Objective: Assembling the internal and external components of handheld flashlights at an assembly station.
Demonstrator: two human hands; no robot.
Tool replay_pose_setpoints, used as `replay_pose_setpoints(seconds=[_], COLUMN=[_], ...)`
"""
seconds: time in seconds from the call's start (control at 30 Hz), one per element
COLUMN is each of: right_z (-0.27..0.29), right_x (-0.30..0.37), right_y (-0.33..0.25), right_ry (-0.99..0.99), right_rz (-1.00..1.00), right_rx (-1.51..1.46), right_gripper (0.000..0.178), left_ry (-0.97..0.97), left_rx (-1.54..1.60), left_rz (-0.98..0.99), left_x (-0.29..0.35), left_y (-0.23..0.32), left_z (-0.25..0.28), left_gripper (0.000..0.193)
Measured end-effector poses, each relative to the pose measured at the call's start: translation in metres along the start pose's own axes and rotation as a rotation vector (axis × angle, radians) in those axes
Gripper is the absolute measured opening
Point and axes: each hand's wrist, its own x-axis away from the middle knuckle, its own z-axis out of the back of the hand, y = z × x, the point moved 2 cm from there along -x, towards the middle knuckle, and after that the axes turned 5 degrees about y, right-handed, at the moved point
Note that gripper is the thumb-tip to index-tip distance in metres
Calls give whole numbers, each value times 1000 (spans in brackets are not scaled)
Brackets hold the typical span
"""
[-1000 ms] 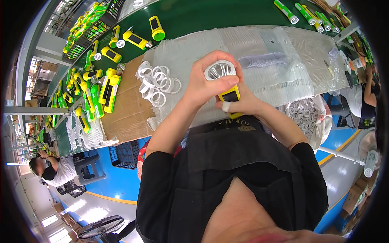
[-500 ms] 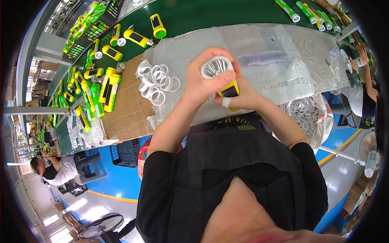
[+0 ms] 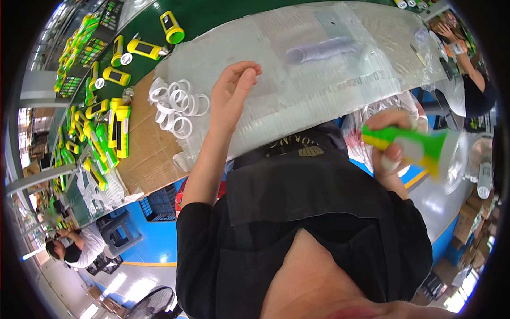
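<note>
My right hand [image 3: 396, 151] is closed round a green and yellow flashlight [image 3: 419, 146], out to the right beyond the table edge. Its wide head points right and is smeared by motion. A white band wraps one finger of that hand. Over the covered table my left hand [image 3: 234, 90] is raised, fingers loosely bent and thumb apart, with nothing seen in it. White plastic rings [image 3: 180, 103] lie in a loose heap on the table to its left. A row of nested clear discs [image 3: 321, 50] lies farther back to the right.
Yellow and green flashlights [image 3: 119, 130] crowd the table's left side, with a black crate [image 3: 106, 26] of more behind. A bag of white rings [image 3: 385, 109] hangs by the right table edge. Other people [image 3: 85, 247] work at left and right. A fan [image 3: 154, 303] stands lower left.
My right hand has swung right with the flashlight, away from the table's middle. My left hand has let go of it and moved left. The whole view has shifted slightly.
</note>
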Motion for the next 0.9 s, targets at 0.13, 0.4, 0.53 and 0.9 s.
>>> replay_pose_setpoints(seconds=[0.13,0.4,0.53,0.9], right_z=[-2,-35,-56,-71], right_x=[42,15,8,-30], right_y=[73,58,64,73], right_ry=[-377,-232,-258,-468], right_rz=[-564,-214,-186,-302], right_rx=[687,416,218,-63], right_gripper=[44,39,42,70], left_ry=[-35,-401,-410,-183], left_rx=[-72,233,252,101], left_rz=[75,-33,58,14], left_x=[-4,14,20,3], left_y=[-12,7,26,42], left_z=[-9,-68,-81,-59], left_gripper=[38,76,75,63])
